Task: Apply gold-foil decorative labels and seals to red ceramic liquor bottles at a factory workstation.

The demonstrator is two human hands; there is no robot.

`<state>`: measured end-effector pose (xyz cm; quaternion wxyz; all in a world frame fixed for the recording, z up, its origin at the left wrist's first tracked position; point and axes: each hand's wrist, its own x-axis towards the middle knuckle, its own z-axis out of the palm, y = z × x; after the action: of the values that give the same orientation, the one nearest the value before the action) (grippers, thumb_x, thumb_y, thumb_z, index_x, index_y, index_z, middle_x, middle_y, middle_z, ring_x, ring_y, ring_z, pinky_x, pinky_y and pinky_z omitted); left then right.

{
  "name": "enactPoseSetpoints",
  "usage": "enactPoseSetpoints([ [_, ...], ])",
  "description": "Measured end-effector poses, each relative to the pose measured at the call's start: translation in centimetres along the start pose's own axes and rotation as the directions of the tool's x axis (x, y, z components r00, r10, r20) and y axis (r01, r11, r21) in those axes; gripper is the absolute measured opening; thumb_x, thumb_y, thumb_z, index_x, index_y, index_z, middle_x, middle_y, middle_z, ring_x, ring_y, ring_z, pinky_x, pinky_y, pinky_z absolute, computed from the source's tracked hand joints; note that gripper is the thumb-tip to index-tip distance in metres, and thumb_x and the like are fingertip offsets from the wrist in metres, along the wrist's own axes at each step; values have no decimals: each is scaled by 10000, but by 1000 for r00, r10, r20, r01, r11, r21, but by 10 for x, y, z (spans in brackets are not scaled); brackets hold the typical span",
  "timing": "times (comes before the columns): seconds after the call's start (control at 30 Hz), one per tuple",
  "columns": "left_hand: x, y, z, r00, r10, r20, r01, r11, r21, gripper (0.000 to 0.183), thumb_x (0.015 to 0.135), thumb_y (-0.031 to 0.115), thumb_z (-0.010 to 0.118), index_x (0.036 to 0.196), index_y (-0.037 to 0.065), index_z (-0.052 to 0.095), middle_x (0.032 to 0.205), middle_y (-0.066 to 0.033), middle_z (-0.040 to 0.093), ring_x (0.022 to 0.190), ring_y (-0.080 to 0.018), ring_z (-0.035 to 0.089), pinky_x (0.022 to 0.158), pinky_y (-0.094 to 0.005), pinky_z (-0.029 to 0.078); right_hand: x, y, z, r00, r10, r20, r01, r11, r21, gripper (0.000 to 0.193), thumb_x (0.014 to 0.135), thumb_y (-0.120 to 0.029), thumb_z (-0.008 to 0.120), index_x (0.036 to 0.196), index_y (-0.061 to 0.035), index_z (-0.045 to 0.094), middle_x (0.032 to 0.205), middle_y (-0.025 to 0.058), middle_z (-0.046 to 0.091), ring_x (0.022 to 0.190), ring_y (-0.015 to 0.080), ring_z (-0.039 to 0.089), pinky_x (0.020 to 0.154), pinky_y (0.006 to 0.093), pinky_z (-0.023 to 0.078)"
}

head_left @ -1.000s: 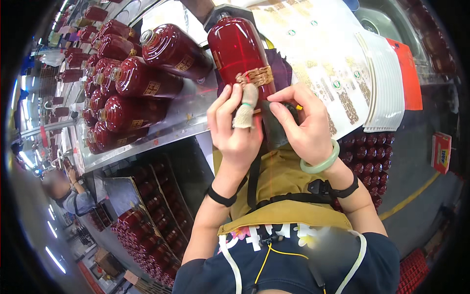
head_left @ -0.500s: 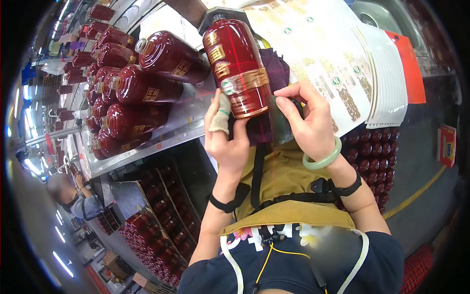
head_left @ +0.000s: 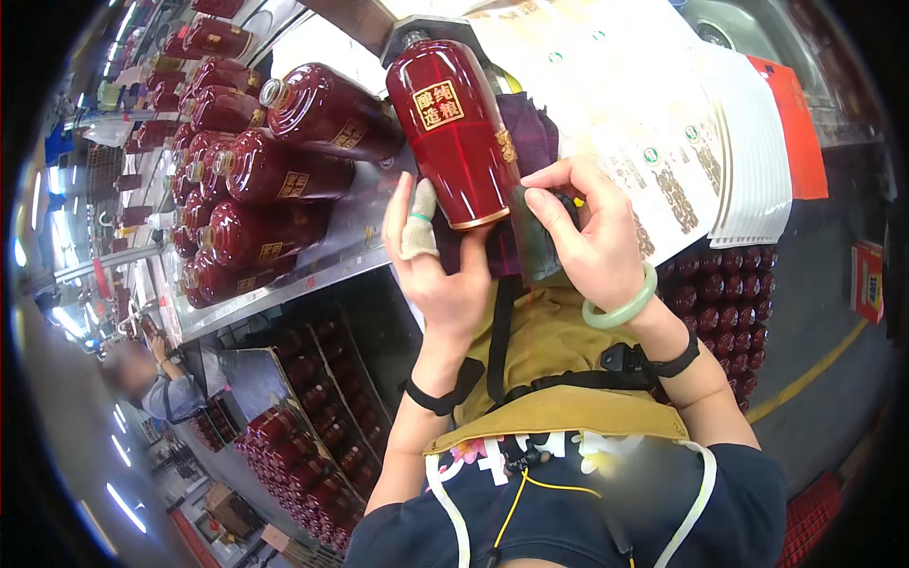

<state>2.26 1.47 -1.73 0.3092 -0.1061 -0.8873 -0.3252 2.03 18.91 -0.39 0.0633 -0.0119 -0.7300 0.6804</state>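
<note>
A glossy dark-red bottle (head_left: pixel 454 142) with a gold square panel lies on its side, its neck pointing away from me, over a dark purple cloth (head_left: pixel 525 128). At its base is my left hand (head_left: pixel 437 275), fingers outstretched and spread along the bottle's left side, thumb by the bottom rim. One of its fingers wears a pale fabric sleeve (head_left: pixel 419 222). My right hand (head_left: pixel 597 232), with a pale green bangle above it, pinches a dark, flat, sheet-like piece (head_left: pixel 538 237) beside the bottle's lower right side. That piece's exact kind is unclear.
Several red bottles (head_left: pixel 284 170) lie on the metal table (head_left: pixel 312 284) to the left. Printed label sheets (head_left: pixel 606 85) and a white stack (head_left: pixel 753 142) are on the right, near a metal sink (head_left: pixel 748 33). Crated bottles (head_left: pixel 720 303) stand below. Another person (head_left: pixel 170 388) works at far left.
The bottle has turned about its length: the gold square panel now faces up instead of the gold lettering and label band. My left fingers have spread away from its side. The right hand keeps its pinch.
</note>
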Motion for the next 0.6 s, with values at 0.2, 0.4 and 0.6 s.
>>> enactPoseSetpoints([
  [0.2,-3,-9,5,997,71,31,-70,997,-24,679,767,-71,817,1420,-39,634,1413,-188,655,1289,-399,635,1122,-482,500,7,2,-10,1000,17,-1,-17,988,-151,84,995,-23,689,1055,30,712,943,71,716,878,123,633,821,295,512],
  [0.4,-12,-20,-3,990,-20,141,31,997,-75,630,867,-7,781,1458,-70,573,1483,-243,623,1454,-520,485,1192,-532,422,3,-13,-8,997,-43,-70,32,990,-139,92,967,-37,715,1030,29,711,936,108,723,855,184,661,780,328,523],
  [0.6,-7,-22,-7,970,-90,228,136,971,-198,588,890,-17,740,1445,-87,560,1425,-268,637,1388,-466,563,1240,-526,356,2,-3,-11,997,-15,-79,-11,950,-312,78,975,-14,706,1036,34,711,954,88,721,872,145,663,791,301,521],
])
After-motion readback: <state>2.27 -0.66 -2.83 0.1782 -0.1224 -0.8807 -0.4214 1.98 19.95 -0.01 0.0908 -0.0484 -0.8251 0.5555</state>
